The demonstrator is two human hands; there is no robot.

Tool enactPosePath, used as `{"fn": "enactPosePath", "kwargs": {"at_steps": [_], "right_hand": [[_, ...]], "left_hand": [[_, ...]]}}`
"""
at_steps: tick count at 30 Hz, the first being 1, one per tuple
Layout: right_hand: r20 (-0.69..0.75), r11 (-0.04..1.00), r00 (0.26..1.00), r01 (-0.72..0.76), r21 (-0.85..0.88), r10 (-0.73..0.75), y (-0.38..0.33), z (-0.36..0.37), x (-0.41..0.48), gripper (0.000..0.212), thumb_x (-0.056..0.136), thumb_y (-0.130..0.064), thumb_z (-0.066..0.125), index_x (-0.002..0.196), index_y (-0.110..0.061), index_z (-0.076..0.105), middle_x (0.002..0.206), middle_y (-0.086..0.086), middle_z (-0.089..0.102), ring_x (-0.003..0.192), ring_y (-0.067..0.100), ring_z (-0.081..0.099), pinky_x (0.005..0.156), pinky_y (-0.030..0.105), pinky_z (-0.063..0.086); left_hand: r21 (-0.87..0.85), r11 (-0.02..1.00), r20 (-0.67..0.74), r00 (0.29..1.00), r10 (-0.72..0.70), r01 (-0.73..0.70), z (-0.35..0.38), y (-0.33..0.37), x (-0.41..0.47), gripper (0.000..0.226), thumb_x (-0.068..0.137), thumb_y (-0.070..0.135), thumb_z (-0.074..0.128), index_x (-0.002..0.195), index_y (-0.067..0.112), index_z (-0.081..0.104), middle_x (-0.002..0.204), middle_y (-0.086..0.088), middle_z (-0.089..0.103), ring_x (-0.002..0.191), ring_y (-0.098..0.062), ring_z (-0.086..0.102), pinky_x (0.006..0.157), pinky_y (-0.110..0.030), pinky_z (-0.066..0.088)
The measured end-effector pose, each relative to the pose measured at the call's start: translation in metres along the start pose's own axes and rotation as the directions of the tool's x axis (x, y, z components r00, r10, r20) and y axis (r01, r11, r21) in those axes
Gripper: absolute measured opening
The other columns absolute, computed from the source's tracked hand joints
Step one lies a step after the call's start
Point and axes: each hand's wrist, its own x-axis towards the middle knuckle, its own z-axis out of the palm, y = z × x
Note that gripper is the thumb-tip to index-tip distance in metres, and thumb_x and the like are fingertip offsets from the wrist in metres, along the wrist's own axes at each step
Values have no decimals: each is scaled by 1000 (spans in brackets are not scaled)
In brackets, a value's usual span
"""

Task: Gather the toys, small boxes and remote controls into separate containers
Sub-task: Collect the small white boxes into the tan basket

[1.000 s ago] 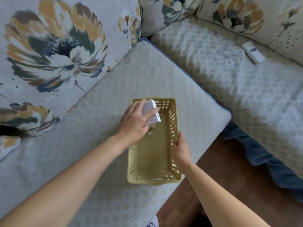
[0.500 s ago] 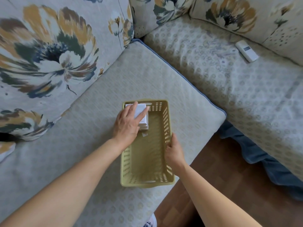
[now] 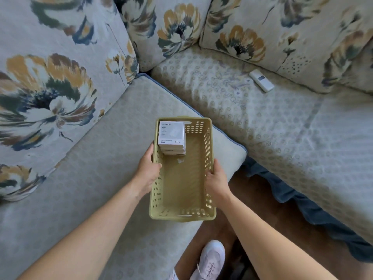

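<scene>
Basket (image 3: 182, 216) at cushion (image 3: 101, 178) edge (wood floor (image 3: 262, 209) below) | remote (image 3: 261, 80) on adjacent seat (image 3: 272, 128)

A corner sofa (image 3: 262, 122) (floral back cushions (image 3: 238, 35)) stands on wooden floor (image 3: 252, 201).

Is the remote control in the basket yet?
No, the white remote lies on the far sofa cushion, apart from the basket.
</scene>
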Motion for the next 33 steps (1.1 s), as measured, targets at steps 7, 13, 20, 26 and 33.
{"fn": "enactPosePath", "kwargs": {"at_steps": [7, 13, 20, 26, 33], "right_hand": [[-72, 998, 997, 29, 61, -25, -12, -72, 26, 42, 92, 0, 34, 119, -25, 53, 105, -4, 65, 99, 18, 64, 89, 43, 55], [-107, 993, 994, -18, 116, 30, -16, -153, 54, 42, 96, -4, 32, 126, -26, 51, 111, -7, 64, 103, 14, 61, 92, 41, 54], [-178, 977, 981, -33, 210, 71, -2, -266, 85, 39, 98, -5, 36, 128, -26, 51, 115, -5, 64, 105, 15, 62, 93, 42, 54], [-252, 965, 961, -51, 258, 118, 14, -341, 93, 40, 98, -5, 34, 130, -26, 47, 120, -3, 61, 109, 18, 60, 99, 44, 50], [-351, 939, 917, -67, 337, 192, 35, -402, 87, 40, 100, -4, 33, 136, -21, 44, 128, 2, 58, 117, 21, 56, 104, 46, 46]], "left_hand": [[71, 997, 84, 996, 37, -43, 77, 42, 9, 78, 89, -21, 31, 143, 35, 38, 127, 0, 58, 103, -12, 59, 55, -14, 52], [94, 995, 127, 991, 29, -41, 165, 69, 15, 75, 89, -21, 29, 139, 34, 43, 116, -2, 61, 91, -10, 60, 51, -14, 51], [169, 984, 201, 980, 15, -50, 286, 90, 29, 78, 87, -20, 33, 143, 33, 38, 127, -6, 60, 108, -22, 61, 78, -28, 54], [218, 973, 297, 955, 4, -72, 374, 106, 14, 79, 89, -20, 30, 141, 39, 39, 119, -1, 60, 99, -12, 59, 61, -18, 52], [311, 943, 394, 919, -14, -119, 453, 112, 4, 77, 89, -18, 28, 141, 38, 40, 124, -6, 59, 101, -19, 58, 64, -25, 51]]}}
